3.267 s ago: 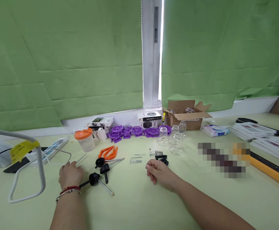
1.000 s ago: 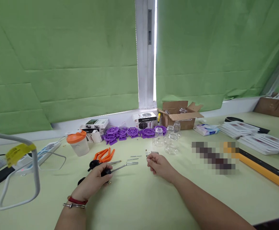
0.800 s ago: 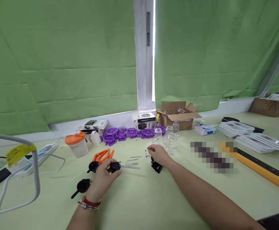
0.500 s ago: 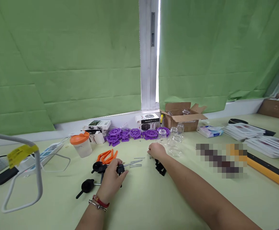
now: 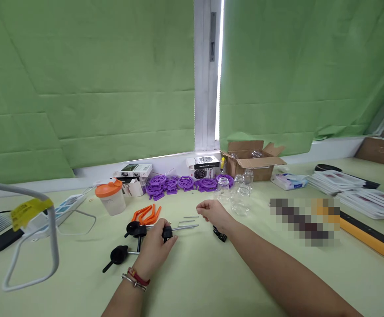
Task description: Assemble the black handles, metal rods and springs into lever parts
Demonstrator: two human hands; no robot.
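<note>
My left hand is closed around a black plastic part with a long metal rod pointing right. Beside that hand lie more black parts, one a round cup-like piece with a short handle. My right hand is held just past the rod's end, thumb and fingertips pinched together; whatever is between them is too small to make out. Thin metal rods lie on the table between the hands. A small black part rests under my right wrist. Orange plastic frames sit behind my left hand.
Purple plastic wheels line the back, near small boxes. Glass jars stand before an open cardboard box. An orange-lidded cup, a power strip and a grey metal frame are at left.
My right hand has moved left and slightly toward the rod's end, away from the small black part. The left hand keeps its hold, with the rod now turned more level.
</note>
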